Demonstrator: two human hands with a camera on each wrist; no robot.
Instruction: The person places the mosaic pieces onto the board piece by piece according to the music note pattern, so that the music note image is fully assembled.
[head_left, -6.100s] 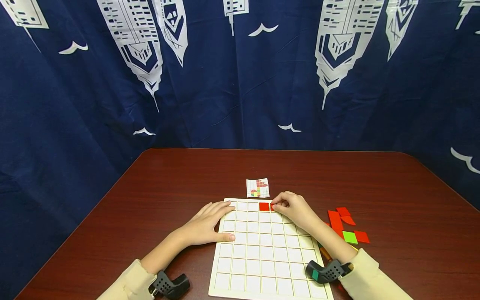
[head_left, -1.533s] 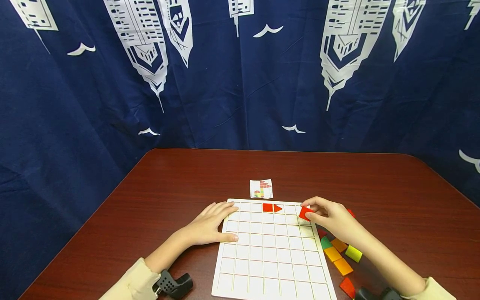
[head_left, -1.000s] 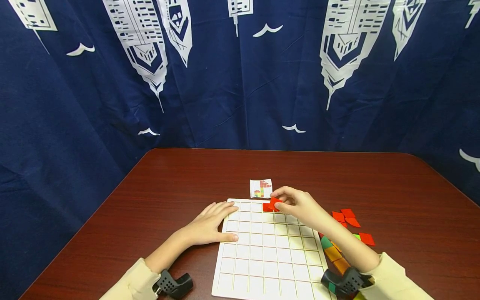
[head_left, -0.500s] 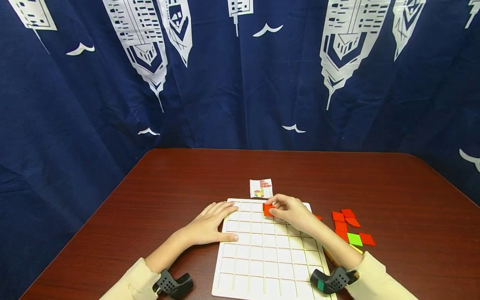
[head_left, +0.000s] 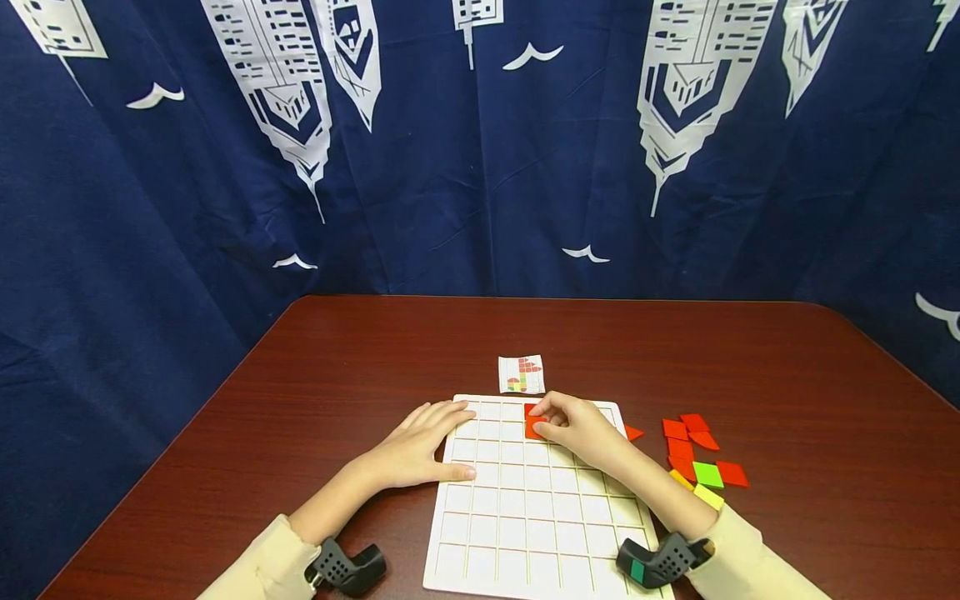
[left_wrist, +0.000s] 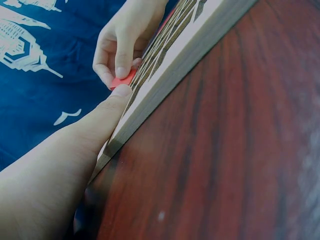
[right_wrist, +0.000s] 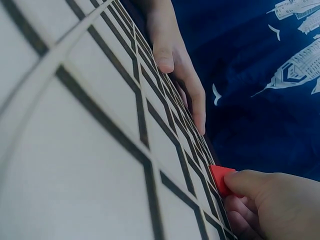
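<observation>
I have my right grip (head_left: 573,427) pinching the red square tile (head_left: 532,434) from its 3 o'clock side, at 6 o'clock of another red tile (head_left: 529,409), while my left grip (head_left: 420,446) rests straight-fingered on the white grid board (head_left: 510,504), farther off toward 9 o'clock.

You have a dark reddish-brown table (head_left: 375,350) in front of you, wood-grained and rounded at its far corners. Flat on it, nearest you, lies a white gridded board (head_left: 536,533), its side edge pale wood in your left wrist view. Just beyond the board's far edge you have a small printed card (head_left: 521,375). Close to its right edge lies a pointed red piece (head_left: 633,432); farther right, you see a loose cluster of red pieces (head_left: 680,448), a green piece (head_left: 708,475) and yellow pieces (head_left: 708,497).
</observation>
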